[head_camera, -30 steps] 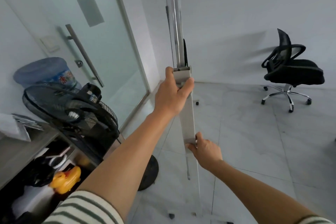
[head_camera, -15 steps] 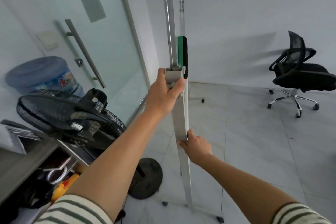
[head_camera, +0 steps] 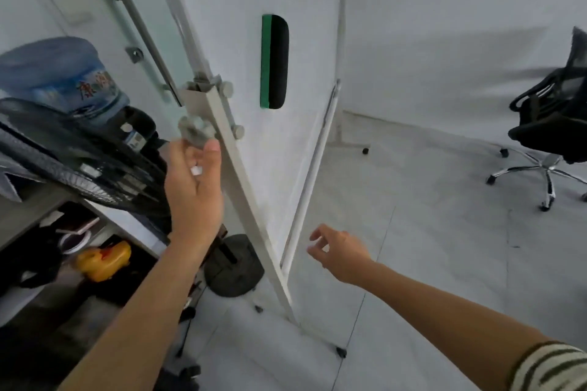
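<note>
A white whiteboard (head_camera: pixel 286 168) on a wheeled stand fills the middle of the view, turned so its face shows. A green and black eraser (head_camera: pixel 274 62) sticks to the board. The stand's grey-white post (head_camera: pixel 233 174) slants down to a caster (head_camera: pixel 340 352). A grey knob (head_camera: pixel 196 131) sits on the post's side near the top. My left hand (head_camera: pixel 193 190) reaches up to it, thumb and fingertips pinching the knob's lower edge; the view is blurred there. My right hand (head_camera: pixel 338 251) hangs free beside the board's tray rail (head_camera: pixel 313 174), fingers loosely curled, holding nothing.
Left of the stand are a black fan (head_camera: pixel 79 152) with its round base (head_camera: pixel 233 265), a blue water bottle (head_camera: pixel 57 73), a desk (head_camera: pixel 31 209) over a yellow duck toy (head_camera: pixel 104 259), and a glass door with a bar handle (head_camera: pixel 139 28). A black office chair (head_camera: pixel 552 124) stands right.
The board has swung from edge-on to face me. My left hand left the post's top and went to the knob. My right hand let go of the post and dropped away to the right.
</note>
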`<state>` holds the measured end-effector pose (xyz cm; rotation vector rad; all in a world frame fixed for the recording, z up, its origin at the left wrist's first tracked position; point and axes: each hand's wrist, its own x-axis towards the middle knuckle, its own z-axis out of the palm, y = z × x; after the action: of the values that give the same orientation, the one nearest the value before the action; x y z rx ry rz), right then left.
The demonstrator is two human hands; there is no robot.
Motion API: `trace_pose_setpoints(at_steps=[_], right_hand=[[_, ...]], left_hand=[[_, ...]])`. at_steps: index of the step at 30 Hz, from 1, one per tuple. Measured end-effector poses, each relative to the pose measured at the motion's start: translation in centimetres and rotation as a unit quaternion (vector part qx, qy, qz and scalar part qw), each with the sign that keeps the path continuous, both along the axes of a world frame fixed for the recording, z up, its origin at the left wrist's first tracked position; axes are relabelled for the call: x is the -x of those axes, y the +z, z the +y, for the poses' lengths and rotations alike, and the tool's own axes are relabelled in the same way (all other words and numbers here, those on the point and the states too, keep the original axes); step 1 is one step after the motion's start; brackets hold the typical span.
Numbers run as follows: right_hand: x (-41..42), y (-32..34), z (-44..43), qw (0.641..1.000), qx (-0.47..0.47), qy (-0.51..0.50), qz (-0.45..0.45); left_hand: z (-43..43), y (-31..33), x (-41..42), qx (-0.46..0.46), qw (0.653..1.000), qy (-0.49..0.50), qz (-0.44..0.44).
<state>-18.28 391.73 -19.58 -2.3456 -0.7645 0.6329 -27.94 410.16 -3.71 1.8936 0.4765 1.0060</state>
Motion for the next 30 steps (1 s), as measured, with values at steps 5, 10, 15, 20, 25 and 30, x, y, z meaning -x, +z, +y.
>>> trace_pose_setpoints(at_steps=[5, 10, 15, 20, 25, 30], right_hand=[[-5.5, -2.8, -14.6, 0.998, 0.045, -0.028, 0.034], [-9.6, -3.6, -26.2, 0.989, 0.07, -0.119, 0.059], [-13.2, -4.9, -32.9, 0.973, 0.049, -0.198, 0.105], [-19.7, -5.8, -36.1, 0.96, 0.056, -0.237, 0.136], [-31.2, -6.0, -37.6, 0.945, 0.057, -0.296, 0.127], [-43.3, -3.8, -36.0, 0.939, 0.042, -0.321, 0.118]], left_hand=[[-8.7, -12.1, 2.3, 0.172, 0.957, 0.06, 0.226], [-17.5, -18.1, -1.1, 0.316, 0.866, -0.051, 0.384], [-21.9, -18.9, -8.7, 0.291, 0.852, -0.115, 0.42], [-23.2, -21.1, -18.4, 0.284, 0.839, -0.142, 0.442], [-23.2, -22.9, -31.5, 0.28, 0.838, -0.168, 0.438], [-21.7, -19.1, -46.8, 0.249, 0.854, -0.2, 0.412]])
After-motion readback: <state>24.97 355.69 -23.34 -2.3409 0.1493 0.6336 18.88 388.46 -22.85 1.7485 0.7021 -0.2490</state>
